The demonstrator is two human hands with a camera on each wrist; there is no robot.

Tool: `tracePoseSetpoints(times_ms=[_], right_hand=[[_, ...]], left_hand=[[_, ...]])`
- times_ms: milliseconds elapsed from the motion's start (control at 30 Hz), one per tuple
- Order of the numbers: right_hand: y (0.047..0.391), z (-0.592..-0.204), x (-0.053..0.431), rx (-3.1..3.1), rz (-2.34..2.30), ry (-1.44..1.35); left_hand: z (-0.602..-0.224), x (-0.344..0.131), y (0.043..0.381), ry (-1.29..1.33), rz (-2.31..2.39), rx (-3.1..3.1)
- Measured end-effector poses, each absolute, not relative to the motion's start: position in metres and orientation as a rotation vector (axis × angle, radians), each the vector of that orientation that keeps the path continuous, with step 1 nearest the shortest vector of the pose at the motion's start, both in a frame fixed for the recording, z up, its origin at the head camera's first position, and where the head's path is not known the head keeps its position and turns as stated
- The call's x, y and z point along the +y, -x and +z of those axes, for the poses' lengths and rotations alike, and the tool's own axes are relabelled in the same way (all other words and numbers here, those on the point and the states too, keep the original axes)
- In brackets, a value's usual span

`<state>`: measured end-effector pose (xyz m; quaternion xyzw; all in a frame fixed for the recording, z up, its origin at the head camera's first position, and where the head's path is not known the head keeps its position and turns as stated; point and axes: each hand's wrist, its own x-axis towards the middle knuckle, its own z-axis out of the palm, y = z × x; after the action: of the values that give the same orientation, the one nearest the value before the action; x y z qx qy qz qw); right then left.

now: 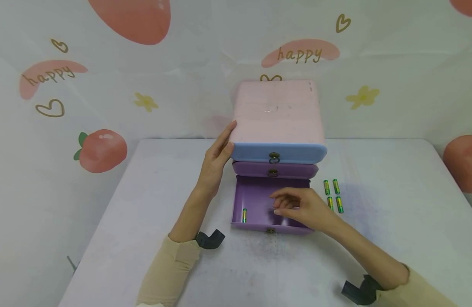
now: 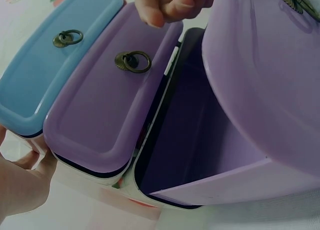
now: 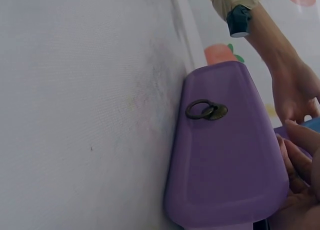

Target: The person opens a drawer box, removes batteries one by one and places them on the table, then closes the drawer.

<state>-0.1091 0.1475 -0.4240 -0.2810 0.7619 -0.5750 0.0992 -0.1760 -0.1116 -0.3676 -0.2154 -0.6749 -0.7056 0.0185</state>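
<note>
A small drawer cabinet [image 1: 276,113] with a pink top stands on the table. Its bottom purple drawer [image 1: 255,194] is pulled out, and one green and gold battery [image 1: 244,215] lies in that drawer's left side. My left hand [image 1: 212,170] rests against the cabinet's left side, fingers and thumb fairly straight. Over the open drawer hovers my right hand [image 1: 306,207], its fingers loosely bent with nothing visible between them. Several matching batteries [image 1: 337,186] lie on the table to the right of the cabinet, one partly hidden by the right hand.
Above the open drawer, a blue drawer front [image 2: 55,55] and a purple drawer front [image 2: 107,90] are closed, each with a ring pull. A white table [image 1: 393,226] surrounds the cabinet. Behind it hangs a printed backdrop [image 1: 205,59].
</note>
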Motion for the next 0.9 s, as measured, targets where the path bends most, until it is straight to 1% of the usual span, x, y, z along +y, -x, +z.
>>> tracePoseSetpoints(times_ms=[900], right_hand=[[0.125,-0.430,0.112,2.217,-1.558,0.815]], left_hand=[[-0.367,-0.111,0.176,0.673,-2.191,-2.097]])
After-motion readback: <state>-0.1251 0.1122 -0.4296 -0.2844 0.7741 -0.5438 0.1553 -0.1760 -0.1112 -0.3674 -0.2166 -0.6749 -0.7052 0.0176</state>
